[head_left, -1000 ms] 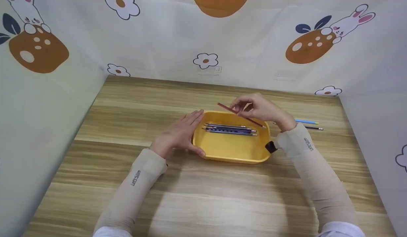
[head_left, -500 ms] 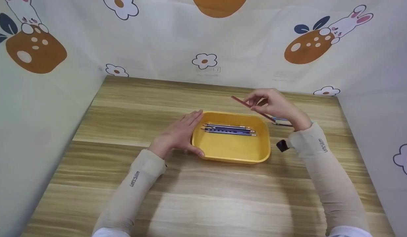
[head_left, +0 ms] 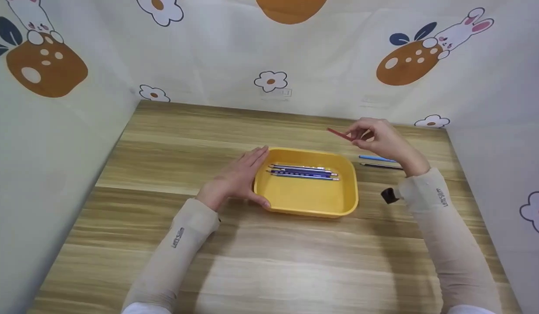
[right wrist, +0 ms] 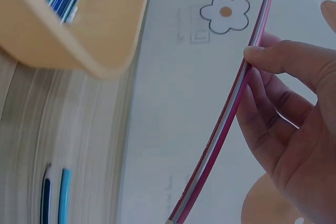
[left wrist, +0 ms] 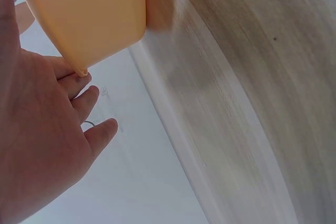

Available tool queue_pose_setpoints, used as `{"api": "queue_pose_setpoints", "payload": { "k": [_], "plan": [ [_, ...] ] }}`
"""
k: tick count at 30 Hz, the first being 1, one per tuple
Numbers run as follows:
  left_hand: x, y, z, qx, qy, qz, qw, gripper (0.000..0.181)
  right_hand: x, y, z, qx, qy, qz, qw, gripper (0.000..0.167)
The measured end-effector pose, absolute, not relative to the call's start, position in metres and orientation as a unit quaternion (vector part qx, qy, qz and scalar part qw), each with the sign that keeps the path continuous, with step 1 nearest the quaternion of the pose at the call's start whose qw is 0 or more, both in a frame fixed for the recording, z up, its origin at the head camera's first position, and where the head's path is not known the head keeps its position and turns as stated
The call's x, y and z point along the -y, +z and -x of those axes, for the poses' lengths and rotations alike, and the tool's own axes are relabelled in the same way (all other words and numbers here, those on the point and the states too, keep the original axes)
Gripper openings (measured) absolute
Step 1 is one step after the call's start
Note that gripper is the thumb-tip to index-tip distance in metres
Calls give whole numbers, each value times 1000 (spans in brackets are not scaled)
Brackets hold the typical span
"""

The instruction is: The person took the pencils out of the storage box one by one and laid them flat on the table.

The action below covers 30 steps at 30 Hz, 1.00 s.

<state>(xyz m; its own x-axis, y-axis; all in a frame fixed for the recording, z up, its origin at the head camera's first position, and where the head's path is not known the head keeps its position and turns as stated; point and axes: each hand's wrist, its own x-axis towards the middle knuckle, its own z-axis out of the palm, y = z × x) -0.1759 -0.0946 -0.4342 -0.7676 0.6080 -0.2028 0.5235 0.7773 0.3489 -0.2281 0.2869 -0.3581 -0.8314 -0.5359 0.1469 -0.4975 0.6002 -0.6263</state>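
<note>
Yellow tray, one: I see it mid-tabletop; left hand at its left side, fingers straight, thumb spread apart. Inside pencils, several: toward its far wall. Red pencil, one: raised near the tabletop's far edge, pinched by the right hand's thumb and fingers. Toward the tabletop's right edge: blue pencil, dark pencil.

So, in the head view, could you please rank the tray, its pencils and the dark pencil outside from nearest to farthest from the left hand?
1. Tray: touching the left hand.
2. Pencils: inside the tray, toward its far side.
3. Dark pencil: on the table, right of the tray.
</note>
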Motion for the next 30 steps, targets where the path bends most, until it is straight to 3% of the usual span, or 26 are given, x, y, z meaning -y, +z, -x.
{"api": "queue_pose_setpoints", "payload": {
  "k": [16, 30],
  "plan": [
    [94, -434, 176, -934, 134, -291, 160, 144, -325, -381, 238, -933, -271, 236, 9, 26],
    [95, -436, 176, -933, 138, -294, 156, 144, -356, -425, 252, -958, -201, 203, -27, 24]
  ]
}}
